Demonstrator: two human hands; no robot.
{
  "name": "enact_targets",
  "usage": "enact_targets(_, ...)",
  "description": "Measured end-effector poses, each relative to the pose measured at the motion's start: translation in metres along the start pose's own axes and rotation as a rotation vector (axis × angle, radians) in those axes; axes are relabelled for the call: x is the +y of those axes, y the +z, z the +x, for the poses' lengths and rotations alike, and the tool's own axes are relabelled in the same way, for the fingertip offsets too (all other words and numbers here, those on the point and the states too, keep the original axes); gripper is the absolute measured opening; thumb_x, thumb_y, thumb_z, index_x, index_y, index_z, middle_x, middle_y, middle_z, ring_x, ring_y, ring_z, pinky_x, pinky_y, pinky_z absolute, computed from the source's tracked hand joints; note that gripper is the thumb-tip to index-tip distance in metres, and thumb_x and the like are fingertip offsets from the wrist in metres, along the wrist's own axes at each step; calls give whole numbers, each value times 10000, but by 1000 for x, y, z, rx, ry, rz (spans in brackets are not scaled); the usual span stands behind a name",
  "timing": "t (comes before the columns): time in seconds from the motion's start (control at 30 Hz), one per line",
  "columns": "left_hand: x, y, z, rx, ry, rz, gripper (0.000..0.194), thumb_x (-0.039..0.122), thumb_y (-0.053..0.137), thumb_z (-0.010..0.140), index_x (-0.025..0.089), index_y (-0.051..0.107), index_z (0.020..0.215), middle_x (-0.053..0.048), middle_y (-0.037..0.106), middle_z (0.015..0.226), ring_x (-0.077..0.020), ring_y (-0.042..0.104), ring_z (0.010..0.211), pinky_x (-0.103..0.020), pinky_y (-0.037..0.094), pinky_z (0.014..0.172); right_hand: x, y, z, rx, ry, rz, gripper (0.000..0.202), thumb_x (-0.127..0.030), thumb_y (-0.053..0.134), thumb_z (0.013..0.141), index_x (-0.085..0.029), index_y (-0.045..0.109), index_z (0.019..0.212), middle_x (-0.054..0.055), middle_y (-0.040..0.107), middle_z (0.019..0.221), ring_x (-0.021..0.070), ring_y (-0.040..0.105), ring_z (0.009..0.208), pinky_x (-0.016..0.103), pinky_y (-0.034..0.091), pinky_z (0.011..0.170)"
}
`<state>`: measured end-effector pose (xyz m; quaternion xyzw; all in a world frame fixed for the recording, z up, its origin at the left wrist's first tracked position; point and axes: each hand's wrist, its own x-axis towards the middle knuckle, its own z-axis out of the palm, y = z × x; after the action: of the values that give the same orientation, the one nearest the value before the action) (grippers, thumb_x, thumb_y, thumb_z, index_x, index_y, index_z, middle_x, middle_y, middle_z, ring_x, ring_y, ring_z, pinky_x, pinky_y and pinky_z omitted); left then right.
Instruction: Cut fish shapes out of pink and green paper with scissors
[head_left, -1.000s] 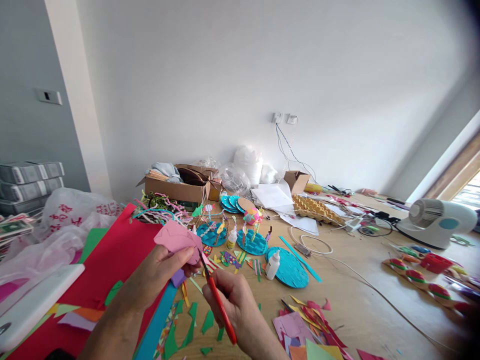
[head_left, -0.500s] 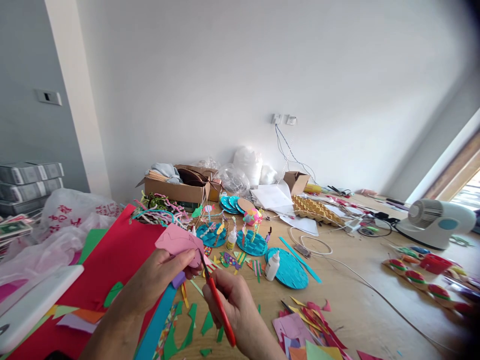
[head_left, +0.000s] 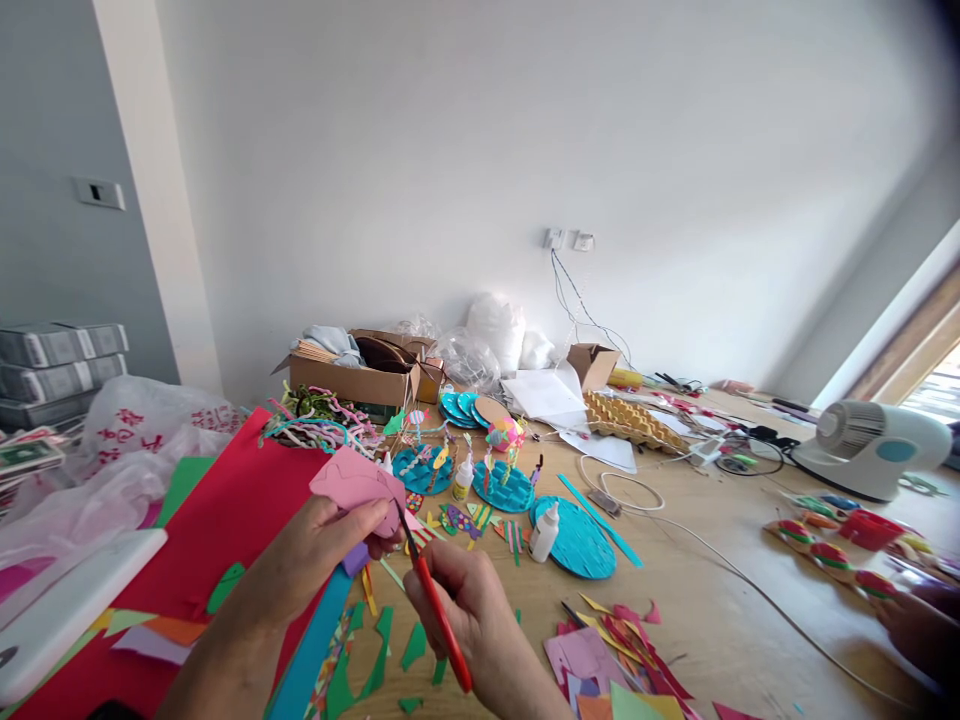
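Observation:
A piece of pink paper [head_left: 352, 482] with drawn outlines is pinched between the thumb and fingers of my left hand [head_left: 349, 530]. My right hand [head_left: 461, 600] grips the red handles of a pair of scissors [head_left: 439, 610], and their dark blades meet the paper's right edge. Under my hands lie green paper scraps [head_left: 382, 640] and, to the left, a large red sheet [head_left: 202, 530]. Just beyond are patterned paper cut-outs [head_left: 469, 520], two white glue bottles, the nearer glue bottle [head_left: 545, 535] standing by a blue painted disc [head_left: 581, 540].
Paper scraps [head_left: 600, 650] are heaped at front right. A white cable [head_left: 735, 565] crosses the table toward a fan [head_left: 874, 445]. At right another person's hand [head_left: 911, 625] touches a strip of red-and-green pieces [head_left: 829, 557]. A cardboard box [head_left: 352, 385] and egg tray [head_left: 634, 422] stand behind.
Another person's hand has come into view at the right edge, by the strip of red-and-green pieces. My hands, the paper and the scissors have barely shifted.

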<state>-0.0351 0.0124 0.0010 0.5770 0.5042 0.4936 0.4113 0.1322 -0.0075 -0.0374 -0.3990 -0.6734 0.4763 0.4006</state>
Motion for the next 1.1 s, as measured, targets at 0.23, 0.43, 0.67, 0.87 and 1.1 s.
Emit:
enact_targets(0.23, -6, -3, 2, 116, -21, 19, 217, 398, 657, 700, 212, 731, 618, -34, 744, 643, -273, 698, 795, -332, 540, 742, -1, 0, 2, 17, 3, -8, 306, -290, 528, 872, -199, 407, 605, -74, 370, 510, 73, 317, 481, 203, 230, 458)
enact_targets(0.43, 9, 1, -3, 38, 14, -10, 204, 342, 622, 699, 231, 675, 537, 3, 712, 613, -231, 660, 713, -296, 506, 692, -2, 2, 0, 13, 28, 5, 279, -267, 523, 856, -196, 425, 605, -73, 385, 513, 74, 335, 482, 203, 233, 463)
enact_targets(0.67, 7, 1, -4, 67, -21, 17, 231, 365, 615, 695, 230, 645, 511, 2, 685, 585, -232, 635, 691, -298, 484, 662, -3, 0, 1, 6, 16, 7, 302, -286, 518, 872, -199, 404, 607, -72, 376, 513, 74, 324, 488, 208, 228, 466)
enact_targets(0.87, 0, -2, -1, 67, 14, 67, 252, 390, 607, 706, 228, 647, 518, -7, 680, 566, -243, 652, 691, -288, 497, 609, -4, -2, -1, -12, 7, -30, 316, -321, 523, 890, -196, 412, 622, -73, 373, 515, 73, 314, 490, 208, 228, 467)
enact_targets(1.1, 1, -1, 0, 108, 29, 58, 216, 387, 627, 706, 223, 678, 574, -7, 697, 612, -237, 651, 707, -289, 513, 648, -2, -1, 0, -6, -13, -32, 319, -307, 530, 884, -200, 404, 612, -74, 362, 510, 75, 309, 482, 211, 220, 460)
